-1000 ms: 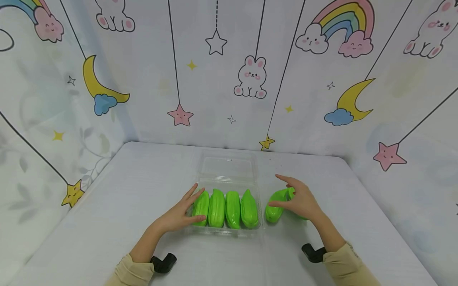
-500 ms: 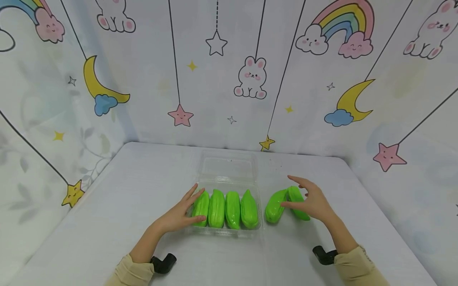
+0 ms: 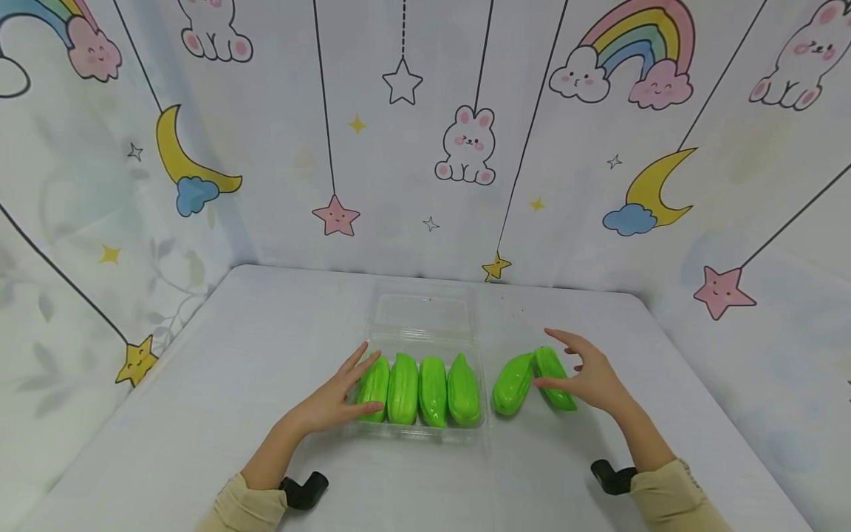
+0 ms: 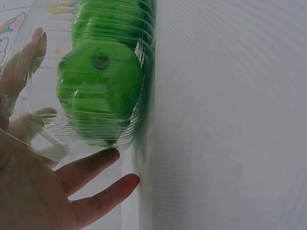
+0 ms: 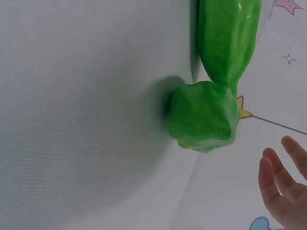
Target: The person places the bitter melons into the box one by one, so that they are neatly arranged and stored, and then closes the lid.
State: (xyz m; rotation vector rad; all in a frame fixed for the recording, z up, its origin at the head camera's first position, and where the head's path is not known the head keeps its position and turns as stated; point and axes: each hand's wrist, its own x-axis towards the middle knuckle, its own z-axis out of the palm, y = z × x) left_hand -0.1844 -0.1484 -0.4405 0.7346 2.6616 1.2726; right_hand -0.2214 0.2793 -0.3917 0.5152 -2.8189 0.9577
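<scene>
Several glossy green, ridged, gourd-shaped vegetables (image 3: 402,388) lie side by side in a clear plastic clamshell box (image 3: 459,431). My left hand (image 3: 326,400) rests at the box's left side, fingers spread over its edge; the left wrist view shows a green end (image 4: 100,86) through the ribbed plastic, with fingers around that corner. Right of the box, two more green vegetables (image 3: 510,390) lean together at their far ends. Above the rightmost vegetable (image 3: 560,397), my right hand (image 3: 588,377) hovers with thumb and fingers apart, holding nothing. In the right wrist view its fingers stand away from the nearest green end (image 5: 204,117).
The box's lid (image 3: 423,312) is folded back flat toward the rear of the white-covered table (image 3: 279,318). Behind and at both sides hangs a cartoon-printed cloth (image 3: 412,185). Black wrist mounts (image 3: 304,490) sit on both forearms.
My right hand has moved right, off the left vegetable of the leaning pair, which now shows more fully. The left hand and the box have stayed put.
</scene>
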